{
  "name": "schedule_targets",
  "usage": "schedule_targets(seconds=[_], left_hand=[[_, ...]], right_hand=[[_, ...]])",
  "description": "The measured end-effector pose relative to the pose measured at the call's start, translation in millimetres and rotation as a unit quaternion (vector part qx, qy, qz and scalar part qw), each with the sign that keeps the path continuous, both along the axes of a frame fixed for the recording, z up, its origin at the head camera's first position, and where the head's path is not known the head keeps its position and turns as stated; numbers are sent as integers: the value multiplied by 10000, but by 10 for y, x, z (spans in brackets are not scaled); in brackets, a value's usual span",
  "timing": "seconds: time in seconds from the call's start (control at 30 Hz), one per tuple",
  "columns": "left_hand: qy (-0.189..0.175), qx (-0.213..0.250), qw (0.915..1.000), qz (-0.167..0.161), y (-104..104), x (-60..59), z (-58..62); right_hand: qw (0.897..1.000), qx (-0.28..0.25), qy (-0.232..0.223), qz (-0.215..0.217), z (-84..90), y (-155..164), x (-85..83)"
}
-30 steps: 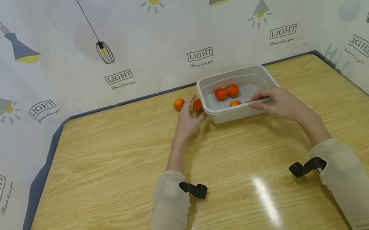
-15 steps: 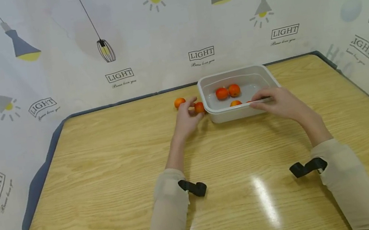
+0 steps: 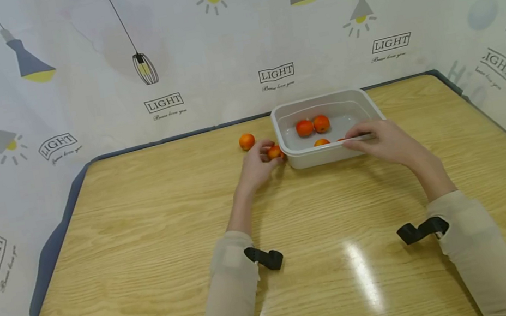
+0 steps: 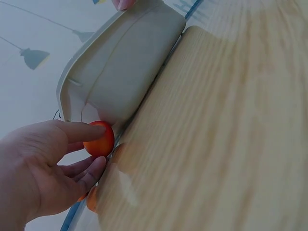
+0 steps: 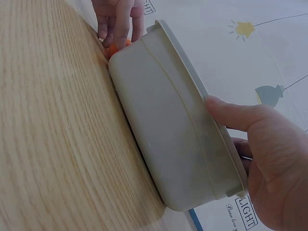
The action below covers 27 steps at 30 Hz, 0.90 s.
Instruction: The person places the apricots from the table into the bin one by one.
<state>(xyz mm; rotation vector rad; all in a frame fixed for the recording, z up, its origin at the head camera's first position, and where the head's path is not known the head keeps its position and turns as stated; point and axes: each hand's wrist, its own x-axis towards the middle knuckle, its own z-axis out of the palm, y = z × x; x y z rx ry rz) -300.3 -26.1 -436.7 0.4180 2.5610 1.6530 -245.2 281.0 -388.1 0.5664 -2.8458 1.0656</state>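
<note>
My left hand (image 3: 255,170) holds a round orange-red fruit (image 3: 275,153) between thumb and fingers, low over the table beside the left end of a white plastic tub (image 3: 315,158). In the left wrist view the thumb lies along the top of this fruit (image 4: 99,142) and the fingertips are under its side. My right hand (image 3: 387,143) pinches the tub's near rim, thumb outside and fingers inside, as the right wrist view shows. Inside the tub lie several similar fruits (image 3: 304,128), some partly hidden behind the near wall.
Another orange fruit (image 3: 246,141) sits on the wooden table (image 3: 154,223), just beyond my left hand. A white wall cloth (image 3: 94,67) printed with lamps rises behind the table's back edge. Black straps (image 3: 269,259) are on both wrists.
My left fingers have closed around the fruit beside the tub, and that fruit has shifted slightly toward me. The right hand keeps its pinch on the rim.
</note>
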Motion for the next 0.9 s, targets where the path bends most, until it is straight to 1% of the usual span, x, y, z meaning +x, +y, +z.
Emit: schedule_targets(seconds=[0.13, 0.27, 0.33, 0.43, 0.57, 0.67, 0.77, 0.9], left_hand=[[-9, 57, 10000, 49, -6, 10, 5], [-98, 215, 9997, 107, -24, 24, 40], [-104, 315, 9993, 158, -35, 33, 71], [-11, 459, 9986, 253, -50, 37, 120], [61, 565, 9972, 479, -72, 42, 188], [44, 640, 9961, 611, -88, 50, 239], [45, 728, 9952, 645, -94, 54, 289], [159, 801, 9947, 617, -81, 54, 338]], right_hand=[[10000, -2, 21, 5, -1, -1, -3], [10000, -13, 17, 15, 0, 1, -2], [10000, -16, 28, 29, -1, 3, -1], [10000, -15, 73, 62, -6, 6, -3], [9999, -15, 124, 82, -12, 7, -7], [9999, -12, 127, 85, -17, 7, -9], [9999, -1, 127, 81, -21, 7, -12], [9999, 2, 147, 79, -22, 6, -12]])
